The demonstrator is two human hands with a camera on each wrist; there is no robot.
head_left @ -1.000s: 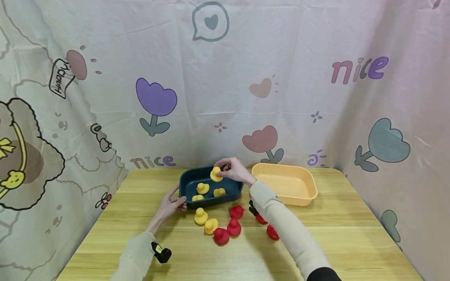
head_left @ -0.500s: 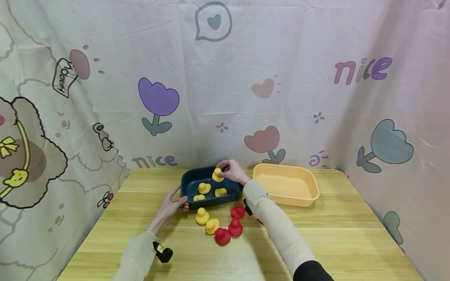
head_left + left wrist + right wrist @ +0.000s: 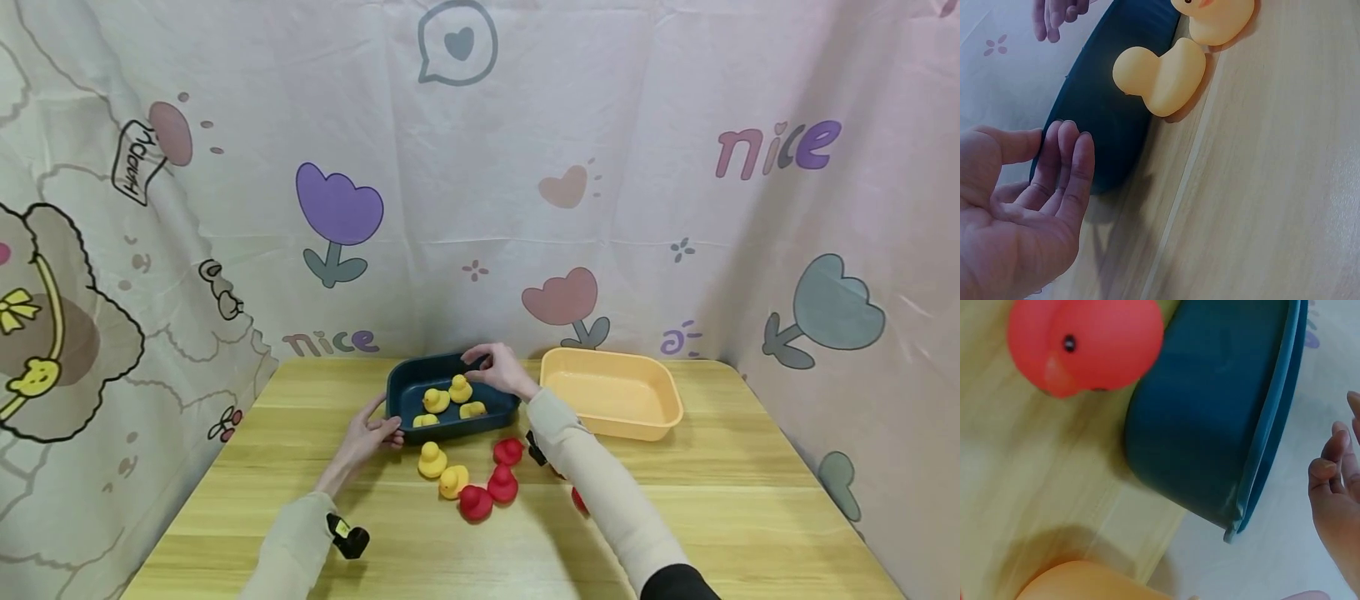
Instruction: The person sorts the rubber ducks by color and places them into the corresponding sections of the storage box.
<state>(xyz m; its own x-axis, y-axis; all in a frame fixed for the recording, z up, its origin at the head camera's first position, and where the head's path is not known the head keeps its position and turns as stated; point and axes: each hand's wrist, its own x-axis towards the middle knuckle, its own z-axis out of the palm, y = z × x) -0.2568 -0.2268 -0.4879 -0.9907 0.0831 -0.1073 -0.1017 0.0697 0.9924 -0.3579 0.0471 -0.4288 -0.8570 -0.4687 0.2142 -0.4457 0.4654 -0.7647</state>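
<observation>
Duck (image 3: 461,388) sits in the blue tub (image 3: 461,429), just to the left of the right hand (image 3: 504,368) and a bit lower. This is new: the right hand does not pinch it any more. Now the thumb and fingers are apart, with nothing between them. One fingertip is so close to the duck that I can't tell if they touch.

The left hand (image 3: 365,435) still holds the tub by its left end, thumb at the edge and fingers on the outside wall. That looks like a good way to stop the tub from sliding.

So I count four yellow ducks in the tub: this one and three more ducks (image 3: 436,401), all left of the right hand and on its near side. It looks like one more duck is done. Two yellow ducks (image 3: 432,460) are still on the table (image 3: 405,542), to the right of the left hand and a little nearer. Red ducks (image 3: 502,484) lie on the near side of the right hand, some partly hidden by the sleeve (image 3: 607,479). The orange tub (image 3: 611,385) is just to the right of the right hand.
</observation>
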